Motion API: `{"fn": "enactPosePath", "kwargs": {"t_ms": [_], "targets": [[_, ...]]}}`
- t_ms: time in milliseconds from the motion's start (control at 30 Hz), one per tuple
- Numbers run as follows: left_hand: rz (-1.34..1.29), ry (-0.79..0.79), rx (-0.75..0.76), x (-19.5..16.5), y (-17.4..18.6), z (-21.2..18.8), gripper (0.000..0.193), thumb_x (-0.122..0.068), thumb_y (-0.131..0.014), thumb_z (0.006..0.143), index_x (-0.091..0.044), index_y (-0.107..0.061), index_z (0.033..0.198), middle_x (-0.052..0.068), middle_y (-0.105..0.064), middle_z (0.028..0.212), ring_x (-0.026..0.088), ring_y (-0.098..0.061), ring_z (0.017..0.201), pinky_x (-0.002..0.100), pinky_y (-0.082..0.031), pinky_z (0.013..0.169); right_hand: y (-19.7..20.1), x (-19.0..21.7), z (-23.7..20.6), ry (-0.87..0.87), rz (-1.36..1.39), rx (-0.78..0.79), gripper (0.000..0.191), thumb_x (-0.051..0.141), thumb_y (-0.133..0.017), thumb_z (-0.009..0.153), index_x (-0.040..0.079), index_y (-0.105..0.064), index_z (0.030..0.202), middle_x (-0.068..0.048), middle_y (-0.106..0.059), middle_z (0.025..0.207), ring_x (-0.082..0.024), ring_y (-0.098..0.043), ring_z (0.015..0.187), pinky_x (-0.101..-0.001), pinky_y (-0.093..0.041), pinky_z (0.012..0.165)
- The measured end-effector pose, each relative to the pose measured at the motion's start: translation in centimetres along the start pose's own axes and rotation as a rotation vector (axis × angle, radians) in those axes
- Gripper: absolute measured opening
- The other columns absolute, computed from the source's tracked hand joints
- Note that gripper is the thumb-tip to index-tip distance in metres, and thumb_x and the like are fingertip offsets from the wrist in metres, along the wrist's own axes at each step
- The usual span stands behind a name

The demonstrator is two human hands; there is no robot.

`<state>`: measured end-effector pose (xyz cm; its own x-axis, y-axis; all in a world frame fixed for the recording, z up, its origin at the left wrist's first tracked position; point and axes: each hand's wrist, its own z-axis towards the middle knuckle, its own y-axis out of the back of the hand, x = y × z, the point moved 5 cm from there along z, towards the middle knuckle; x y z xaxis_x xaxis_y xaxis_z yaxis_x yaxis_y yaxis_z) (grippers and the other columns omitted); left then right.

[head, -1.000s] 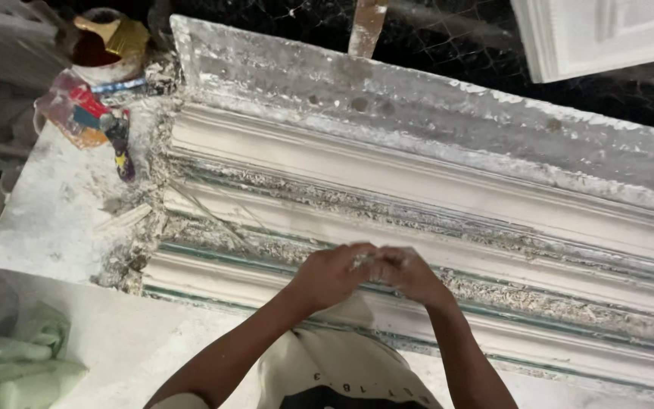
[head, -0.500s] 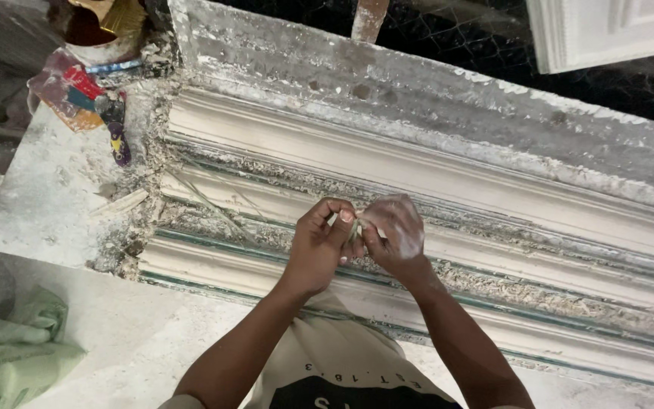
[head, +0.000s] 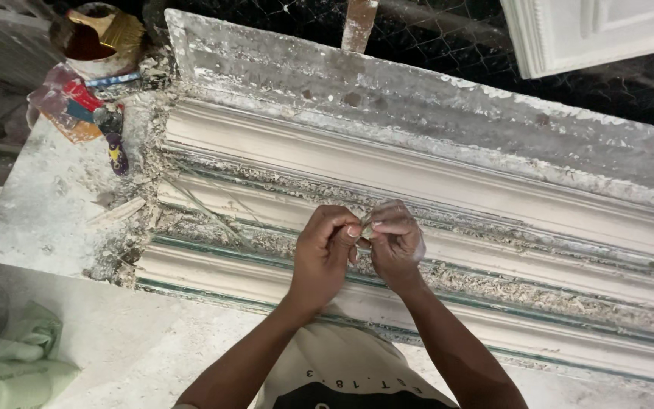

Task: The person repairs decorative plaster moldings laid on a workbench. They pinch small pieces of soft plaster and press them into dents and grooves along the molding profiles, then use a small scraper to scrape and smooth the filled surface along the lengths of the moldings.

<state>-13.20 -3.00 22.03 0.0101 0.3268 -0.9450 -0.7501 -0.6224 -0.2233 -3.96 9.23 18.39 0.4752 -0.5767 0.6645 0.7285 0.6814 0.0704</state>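
Fibre strands [head: 366, 227], a small pale tuft, were pinched between the fingertips of the left hand [head: 325, 254] and the right hand [head: 397, 244], both closed on it, just above the middle groove of the long plaster cornice mould [head: 493, 189]. What exactly the tuft was could not be told. It was judged that so slight a pinch could let the tuft slip and be lost among the crumbled plaster debris [head: 539, 291] lining the grooves. A hard pull might also have torn it apart. At the far corner of the dusty counter [head: 47, 204], a tin with a brush [head: 100, 38] was seen, well apart from the hands.
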Motion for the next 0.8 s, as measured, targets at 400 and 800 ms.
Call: {"fn": "enactPosePath", "kwargs": {"t_ms": [400, 800], "targets": [[0.385, -0.284, -0.059, -0.3, -1.0, -1.0, 0.014, -0.008, -0.06, 0.106, 0.001, -0.064, 0.116, 0.015, -0.053, 0.121, 0.024, -0.059, 0.103, 0.034, -0.052, 0.087, 0.5, 0.6, -0.6, -0.322, -0.007, 0.07, 0.012, -0.004, -0.061, 0.104, 0.003, -0.06, 0.114, -0.011, -0.065, 0.108, -0.016, -0.064, 0.099, -0.0299, -0.055, 0.089], [0.061, 0.033, 0.069, 5.2, -0.3, 0.8, 0.009, -0.009, -0.057, 0.106, -0.001, -0.06, 0.108, 0.007, -0.053, 0.117, 0.014, -0.057, 0.096, 0.028, -0.051, 0.079, 0.6, -2.3, -2.5, -0.678, 0.154, 0.002, 0.012, 0.001, -0.06, 0.106, 0.005, -0.061, 0.117, -0.008, -0.06, 0.117, -0.013, -0.054, 0.087, -0.0262, -0.048, 0.073]]}}
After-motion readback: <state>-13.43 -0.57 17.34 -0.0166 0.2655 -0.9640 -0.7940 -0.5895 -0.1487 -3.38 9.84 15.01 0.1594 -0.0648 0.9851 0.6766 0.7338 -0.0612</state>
